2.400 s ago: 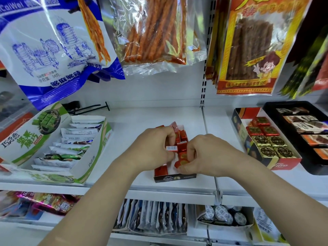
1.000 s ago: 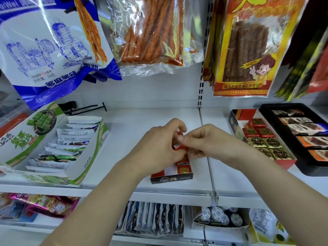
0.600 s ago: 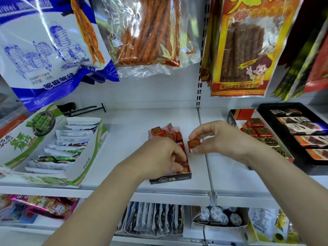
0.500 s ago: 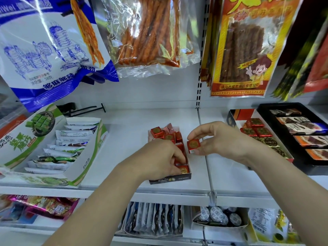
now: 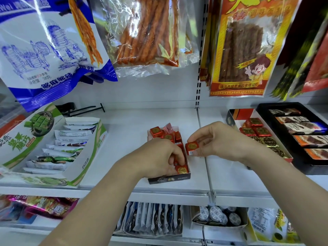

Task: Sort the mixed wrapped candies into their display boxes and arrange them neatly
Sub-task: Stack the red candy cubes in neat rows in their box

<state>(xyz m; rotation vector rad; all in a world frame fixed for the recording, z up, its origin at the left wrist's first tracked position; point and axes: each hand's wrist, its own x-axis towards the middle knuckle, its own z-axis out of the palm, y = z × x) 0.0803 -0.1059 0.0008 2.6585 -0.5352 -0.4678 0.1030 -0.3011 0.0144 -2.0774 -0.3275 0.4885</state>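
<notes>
A small dark display box (image 5: 168,179) stands on the white shelf, holding several red foil candies (image 5: 156,132). My left hand (image 5: 156,157) reaches into the box, fingers curled down on a red candy (image 5: 181,169) at its front right corner. My right hand (image 5: 218,141) hovers just right of the box and pinches one red square candy (image 5: 192,147) between thumb and fingers. To the right, a larger red-edged display box (image 5: 232,115) holds red and gold candies (image 5: 260,132).
A green-and-white carton of wrapped bars (image 5: 71,144) stands at the left, a black tray of bars (image 5: 300,128) at the far right. Snack bags (image 5: 145,32) hang above. A shelf divider (image 5: 205,157) runs beside the small box. More goods fill the lower shelf (image 5: 154,219).
My hands, joined over the small box earlier, have come apart. My right hand lifted one red candy out to the right; my left hand lowered to the box's front.
</notes>
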